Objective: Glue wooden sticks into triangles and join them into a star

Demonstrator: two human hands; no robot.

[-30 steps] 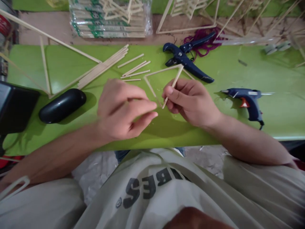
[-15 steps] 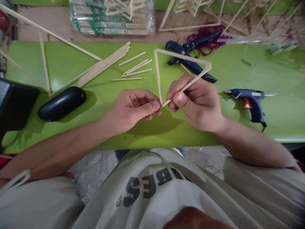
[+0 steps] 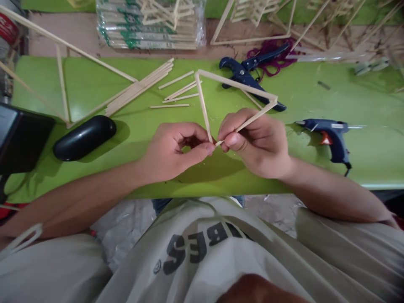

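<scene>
A triangular frame of thin wooden sticks [image 3: 237,82] is held up above the green table, its lowest corner toward me. At that corner my left hand [image 3: 181,149] pinches the stick ends between thumb and fingertips. My right hand [image 3: 255,143] is closed on the right-hand stick a little above the same corner, thumb on top. The fingertips of both hands almost meet, and they partly hide the joint. Behind the frame lies a blue cutter [image 3: 243,71] with its handles apart. Short cut sticks [image 3: 181,90] rest to the left of the frame.
A blue glue gun [image 3: 331,132] lies on the right. To the left are a bundle of long sticks [image 3: 139,88], a black oval case [image 3: 84,138] and a larger stick frame [image 3: 63,84]. Packaged sticks [image 3: 151,31] and purple cord [image 3: 271,54] are at the back.
The triangle has tilted, its upper left corner shifting left and its right corner dropping slightly. My hands stay pinched at the lower corner, my right hand a little further left.
</scene>
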